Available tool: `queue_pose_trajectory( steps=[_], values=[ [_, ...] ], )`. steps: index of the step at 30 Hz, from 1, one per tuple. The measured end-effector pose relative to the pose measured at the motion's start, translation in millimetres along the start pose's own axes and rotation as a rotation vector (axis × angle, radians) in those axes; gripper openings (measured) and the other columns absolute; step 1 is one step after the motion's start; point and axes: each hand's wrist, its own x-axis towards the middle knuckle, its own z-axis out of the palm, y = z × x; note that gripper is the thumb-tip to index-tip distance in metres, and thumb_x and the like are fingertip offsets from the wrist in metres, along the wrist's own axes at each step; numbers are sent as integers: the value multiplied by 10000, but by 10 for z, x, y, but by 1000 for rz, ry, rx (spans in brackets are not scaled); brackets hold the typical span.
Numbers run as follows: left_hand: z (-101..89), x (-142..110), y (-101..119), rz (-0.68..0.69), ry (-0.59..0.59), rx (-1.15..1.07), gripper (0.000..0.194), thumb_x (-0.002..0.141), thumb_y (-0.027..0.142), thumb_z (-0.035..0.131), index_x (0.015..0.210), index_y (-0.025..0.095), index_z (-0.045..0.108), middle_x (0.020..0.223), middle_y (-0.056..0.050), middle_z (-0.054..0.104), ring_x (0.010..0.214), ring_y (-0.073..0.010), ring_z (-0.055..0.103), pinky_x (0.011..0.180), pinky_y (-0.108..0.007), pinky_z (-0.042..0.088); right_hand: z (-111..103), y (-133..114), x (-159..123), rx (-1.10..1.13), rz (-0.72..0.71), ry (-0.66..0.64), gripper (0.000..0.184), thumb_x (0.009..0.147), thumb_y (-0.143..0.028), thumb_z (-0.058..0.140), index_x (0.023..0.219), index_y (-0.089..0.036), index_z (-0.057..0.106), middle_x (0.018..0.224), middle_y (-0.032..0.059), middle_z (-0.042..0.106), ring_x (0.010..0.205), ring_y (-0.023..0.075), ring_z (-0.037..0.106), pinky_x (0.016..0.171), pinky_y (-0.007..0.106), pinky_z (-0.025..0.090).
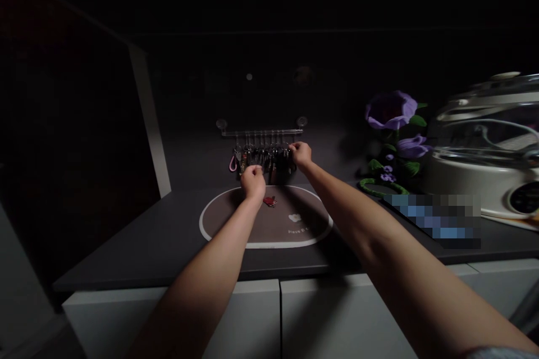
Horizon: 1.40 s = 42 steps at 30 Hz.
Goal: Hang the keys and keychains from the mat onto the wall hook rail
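A hook rail [263, 133] on the dark wall carries several bunches of keys [261, 155], with a pink loop [233, 163] at their left end. At the right end of the row, my right hand [301, 156] is closed in a pinch on a bunch of keys [292, 165] just under the rail. My left hand [253, 182] is lower, in front of the hanging keys, its fingers pressed together. Whether anything is between those fingers is too small and dark to tell. Below the hands, a small red item with metal parts [270, 201] lies on a brown oval mat [236, 224].
The mat lies on a dark counter [168, 247] above white cabinets [252, 314]. To the right are purple artificial flowers [391, 112], a blurred-out flat device [433, 219] and a cream appliance with a clear lid [484, 174]. A pale upright edge [147, 112] borders the left side.
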Motion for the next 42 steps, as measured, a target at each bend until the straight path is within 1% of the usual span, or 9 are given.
queue_pose_trajectory(
  steps=[8,15,19,22,26,30,33,35,42],
  values=[
    [6,30,-42,-68,-26,-106,189,762,196,450,774,135,629,702,-42,628,636,-123,555,633,-236,420,-140,-109,-141,-40,5,-36,242,795,-217,492,946,-127,659,981,110,664,925,189,603,823,270,425],
    [-48,-47,31,-221,-184,-128,115,711,115,516,629,119,596,578,-7,573,514,-77,480,570,-208,390,-214,-239,-429,108,-121,81,291,806,-205,457,1061,-131,577,1067,110,626,969,176,579,882,304,415],
    [-125,-98,66,-242,-274,-50,106,659,62,542,612,129,609,524,20,548,489,-68,458,573,-206,401,-196,-205,-739,241,-122,-36,283,782,-236,487,1034,-138,571,991,89,637,878,150,587,819,289,446],
    [-189,-119,70,-205,-361,29,100,646,54,563,624,126,629,520,22,549,503,-74,466,601,-220,416,-203,-92,-991,252,-101,-207,254,772,-269,498,969,-137,590,906,68,644,780,131,581,742,268,458],
    [-255,-112,43,-144,-505,165,110,602,25,607,637,116,658,508,15,553,513,-90,476,647,-258,429,-291,116,-1217,139,-103,-411,221,768,-292,508,881,-139,622,805,40,651,676,113,559,669,237,438],
    [-293,-80,23,-86,-681,306,192,544,-50,608,609,121,665,507,11,572,524,-99,500,663,-266,434,-381,247,-1282,-107,-119,-501,193,749,-291,541,798,-146,659,739,29,655,672,123,557,676,229,405],
    [-318,-66,45,-55,-869,375,241,512,-90,601,588,128,666,535,-5,610,549,-105,535,658,-251,435,-379,281,-1275,-180,-105,-531,222,758,-316,532,810,-147,665,709,21,650,638,116,544,632,215,387],
    [-335,-68,73,-2,-947,409,226,505,-69,629,581,139,672,562,-16,634,564,-111,551,652,-241,431,-354,297,-1264,-187,-97,-539,232,761,-323,528,818,-143,664,708,19,649,621,109,534,609,207,377],
    [-342,-72,84,218,-921,538,79,550,79,681,562,157,683,498,2,602,510,-106,505,610,-232,396,-313,312,-1232,-249,-101,-514,232,762,-323,546,830,-143,675,746,36,664,653,119,550,602,205,369]
  ],
)
